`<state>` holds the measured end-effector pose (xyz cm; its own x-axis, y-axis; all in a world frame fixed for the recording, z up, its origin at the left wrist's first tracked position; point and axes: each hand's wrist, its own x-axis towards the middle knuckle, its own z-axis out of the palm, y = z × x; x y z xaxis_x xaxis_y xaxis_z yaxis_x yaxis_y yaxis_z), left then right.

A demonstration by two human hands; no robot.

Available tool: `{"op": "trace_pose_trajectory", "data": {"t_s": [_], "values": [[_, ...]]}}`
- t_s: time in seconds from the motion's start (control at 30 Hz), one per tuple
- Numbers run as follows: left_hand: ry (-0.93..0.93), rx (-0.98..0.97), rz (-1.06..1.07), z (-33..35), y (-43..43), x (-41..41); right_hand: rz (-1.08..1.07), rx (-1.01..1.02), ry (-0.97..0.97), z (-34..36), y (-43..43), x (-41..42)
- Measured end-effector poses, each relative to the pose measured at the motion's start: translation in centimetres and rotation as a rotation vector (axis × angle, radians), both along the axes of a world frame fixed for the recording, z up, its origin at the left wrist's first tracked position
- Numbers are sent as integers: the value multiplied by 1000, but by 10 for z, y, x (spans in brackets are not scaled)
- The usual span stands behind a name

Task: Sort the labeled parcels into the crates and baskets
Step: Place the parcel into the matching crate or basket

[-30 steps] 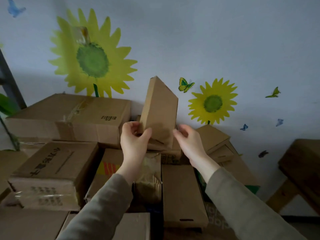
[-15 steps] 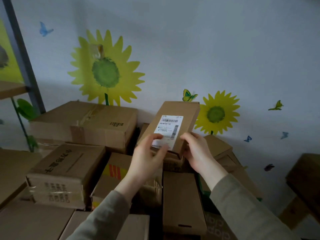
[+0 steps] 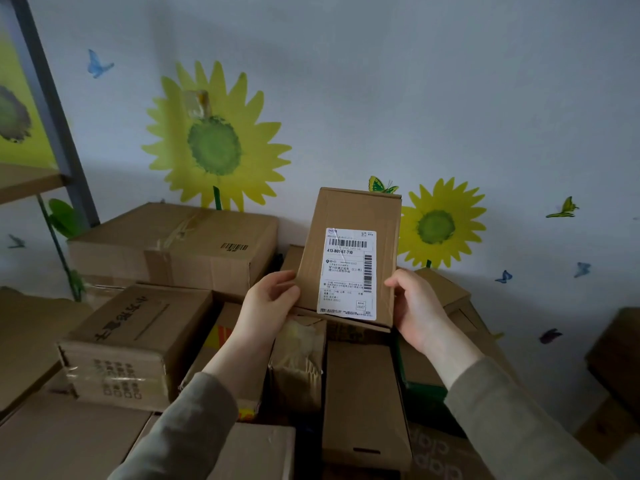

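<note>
I hold a small flat cardboard parcel [image 3: 349, 216] upright above the pile, with its white shipping label [image 3: 348, 273] facing me. My left hand [image 3: 270, 306] grips its lower left edge, thumb on the front. My right hand [image 3: 415, 306] grips the lower right edge with curled fingers. The label shows barcodes and the number 413-B01-67-710.
Below lies a heap of cardboard boxes: a large taped box [image 3: 173, 247] at the back left, a printed box [image 3: 135, 341] in front of it, a long narrow box [image 3: 363, 403] under my hands. A metal shelf post [image 3: 52, 109] rises at left. Brown furniture [image 3: 616, 355] stands at right.
The parcel was turned from its plain edge-on side until its label faces me, then raised more upright. Both hands shifted to its lower edges. My view tilted upward.
</note>
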<state>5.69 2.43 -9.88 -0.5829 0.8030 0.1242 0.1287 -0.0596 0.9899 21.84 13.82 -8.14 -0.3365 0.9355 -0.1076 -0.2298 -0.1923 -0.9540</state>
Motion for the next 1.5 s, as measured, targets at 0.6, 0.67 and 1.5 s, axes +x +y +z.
{"op": "trace_pose_trajectory", "data": {"t_s": [0.6, 0.67, 1.5], "values": [[-269, -21, -40, 14, 7, -6, 281, -79, -232, 0, -3, 21], [-337, 3, -19, 17, 8, -8, 319, -78, -247, -2, -5, 22], [-672, 101, 140, 15, -6, -12, 99, -280, 100, -24, -2, 14]]}}
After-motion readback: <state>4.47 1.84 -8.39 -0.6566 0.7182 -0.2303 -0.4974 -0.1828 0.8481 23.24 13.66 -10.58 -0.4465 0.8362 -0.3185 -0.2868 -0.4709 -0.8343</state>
